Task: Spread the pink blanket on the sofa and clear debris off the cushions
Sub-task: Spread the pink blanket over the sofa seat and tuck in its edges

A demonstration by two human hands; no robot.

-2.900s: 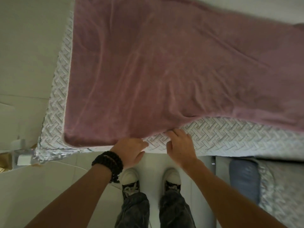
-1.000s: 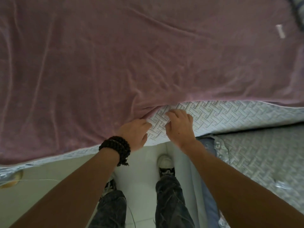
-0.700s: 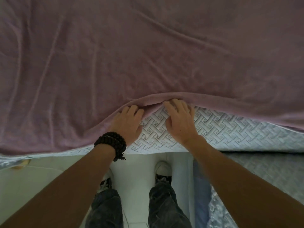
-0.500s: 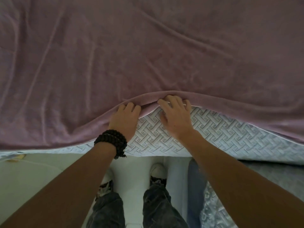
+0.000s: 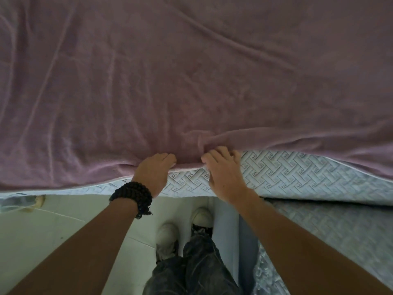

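The pink blanket (image 5: 191, 71) lies spread over most of the sofa cushion and fills the upper view, with long soft creases. A strip of the cushion's grey woven-pattern cover (image 5: 287, 175) shows along the near edge. My left hand (image 5: 154, 172), with a black bead bracelet on the wrist, has its fingers curled over the blanket's near hem. Close beside it, my right hand (image 5: 223, 169) pinches the same hem, where the cloth bunches into a small fold. No debris shows on the blanket.
Pale tiled floor (image 5: 53, 231) lies below the cushion edge, with my shoes (image 5: 168, 233) on it. Another grey quilted cushion (image 5: 340, 231) sits low on the right. A small yellowish object (image 5: 39, 200) lies at the left under the cushion edge.
Half a second ago both hands lay flat under the raised hem. Now their fingers are closed on the hem and it has come nearer the cushion's front edge, covering more of the grey cover.
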